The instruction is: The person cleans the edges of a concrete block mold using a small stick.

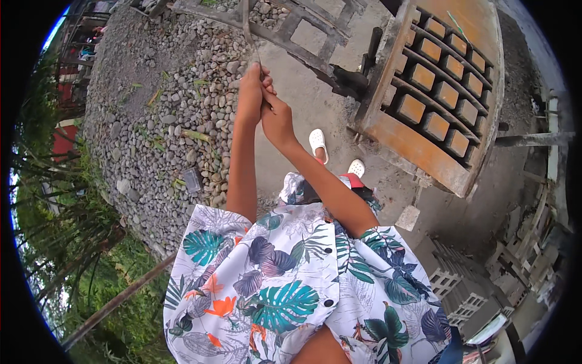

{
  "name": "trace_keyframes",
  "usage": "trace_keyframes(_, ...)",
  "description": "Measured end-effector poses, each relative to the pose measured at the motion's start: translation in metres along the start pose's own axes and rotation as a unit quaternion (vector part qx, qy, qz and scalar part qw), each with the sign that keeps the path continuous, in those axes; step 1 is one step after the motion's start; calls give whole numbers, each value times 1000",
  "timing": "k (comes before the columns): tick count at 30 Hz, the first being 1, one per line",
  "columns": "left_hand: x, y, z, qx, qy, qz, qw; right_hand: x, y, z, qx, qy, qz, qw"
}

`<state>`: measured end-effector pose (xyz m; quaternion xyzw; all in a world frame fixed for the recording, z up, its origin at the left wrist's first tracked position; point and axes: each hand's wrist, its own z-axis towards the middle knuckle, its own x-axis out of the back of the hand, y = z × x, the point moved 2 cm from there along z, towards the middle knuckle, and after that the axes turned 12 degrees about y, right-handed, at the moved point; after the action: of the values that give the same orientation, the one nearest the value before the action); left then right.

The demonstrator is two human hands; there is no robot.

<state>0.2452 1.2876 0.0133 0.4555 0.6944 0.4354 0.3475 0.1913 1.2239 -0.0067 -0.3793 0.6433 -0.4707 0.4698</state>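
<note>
Spreading across the left is a gravel pile (163,103), with a rusty block mould (436,91) tilted on the concrete to the right and grey blocks (461,291) stacked lower right. Between them, both arms stretch forward: left hand (251,91) and right hand (276,115) are clasped together, closed round a thin handle (247,27) that runs up over the gravel's edge. Its far end is hard to make out. White clogs (318,142) show below the hands.

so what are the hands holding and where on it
Both hands, left hand and right hand, grip the near end of a long thin grey handle; its far end runs out of view.
</note>
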Motion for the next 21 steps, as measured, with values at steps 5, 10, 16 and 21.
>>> trace_keyframes(5,-38,-76,-16,62,-46,62,995,63,80,-17,-90,48,72,992)
trace_keyframes(10,-51,-105,-25,110,-94,43,989,92,60,-29,-111,93,14,989)
trace_keyframes(16,-12,-25,-18,142,-153,-174,962,28,-21,-25,58,1,-222,973)
trace_keyframes(21,8,24,-6,86,-189,-203,957,-18,-58,-21,94,25,-271,958)
